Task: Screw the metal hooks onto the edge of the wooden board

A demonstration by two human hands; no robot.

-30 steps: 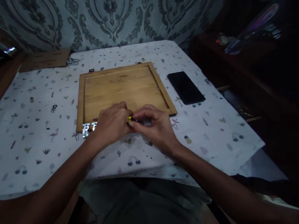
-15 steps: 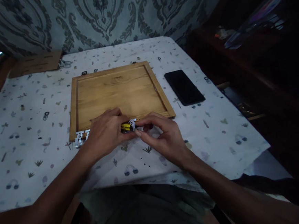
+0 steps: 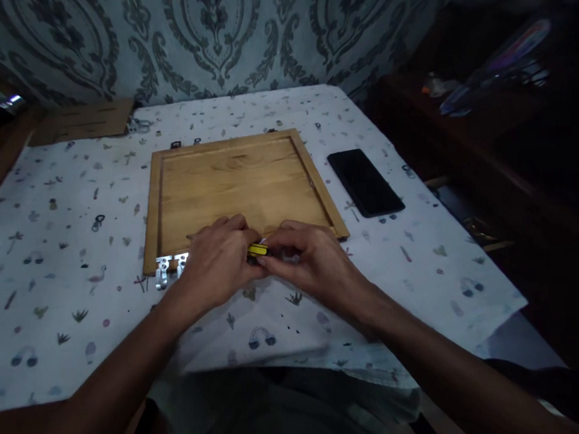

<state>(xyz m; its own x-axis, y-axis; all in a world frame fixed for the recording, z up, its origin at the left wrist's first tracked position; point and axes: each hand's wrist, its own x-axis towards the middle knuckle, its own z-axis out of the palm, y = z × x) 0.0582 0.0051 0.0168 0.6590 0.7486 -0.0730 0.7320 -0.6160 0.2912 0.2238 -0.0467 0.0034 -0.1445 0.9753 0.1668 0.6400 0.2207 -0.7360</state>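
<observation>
A wooden framed panel (image 3: 232, 188) lies on the patterned cloth. At its near edge my left hand (image 3: 222, 259) is closed around a small yellow and black tool (image 3: 257, 249), its fingers pressed together. My right hand (image 3: 310, 252) meets the tool's right end in a pinch; what its fingertips hold is hidden. Silvery metal clips (image 3: 162, 272) sit on the panel's near left edge, just left of my left hand. Small dark fittings (image 3: 176, 145) show along the far edge.
A black phone (image 3: 365, 182) lies to the right of the panel. Flat brown cardboard (image 3: 81, 122) rests at the back left, with a metal object (image 3: 138, 125) beside it. A patterned wall covering (image 3: 215, 35) rises behind the cloth-covered table (image 3: 48, 276).
The view has shifted, so the scene sits slightly lower and further right. The silver clip that showed between my fingertips is now hidden, and my right fingers have closed in on the yellow tool.
</observation>
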